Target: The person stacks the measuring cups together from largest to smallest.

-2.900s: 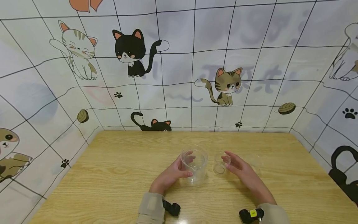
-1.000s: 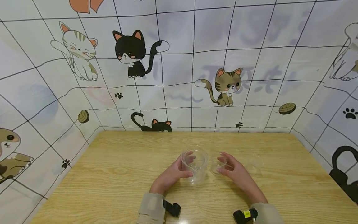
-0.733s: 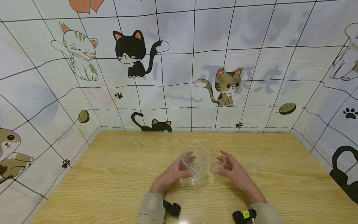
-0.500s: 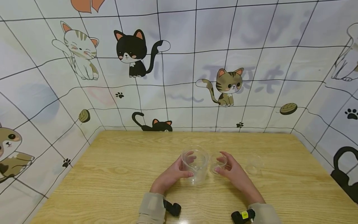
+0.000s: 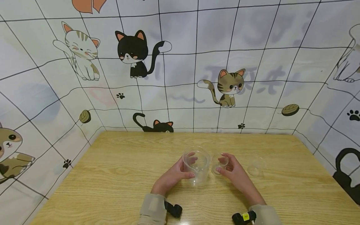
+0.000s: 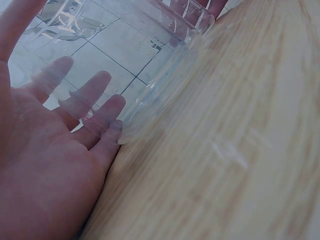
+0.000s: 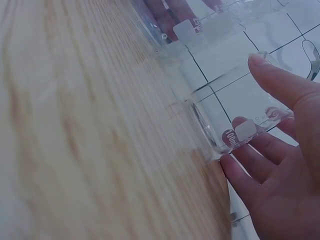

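A large clear beaker (image 5: 202, 170) stands upright on the wooden table. My left hand (image 5: 175, 175) grips its left side, thumb on the near wall and fingers behind. Just right of it is a smaller clear beaker (image 5: 216, 163), held by my right hand (image 5: 235, 172) with the thumb in front and the fingers round the far side. In the right wrist view this small beaker (image 7: 220, 117) bears a "100ml" mark, and its base is right at the table top. Faint printed markings show on the large beaker (image 6: 127, 45) in the left wrist view.
A third clear vessel (image 5: 256, 167), barely visible, stands on the table (image 5: 118, 175) right of my right hand. A cloth wall with cartoon cats (image 5: 132, 51) rises behind the table's far edge and along both sides.
My right hand and the small beaker have shifted a little left, closer to the large beaker, and hardly move over the last half second. The left hand and large beaker have stayed put.
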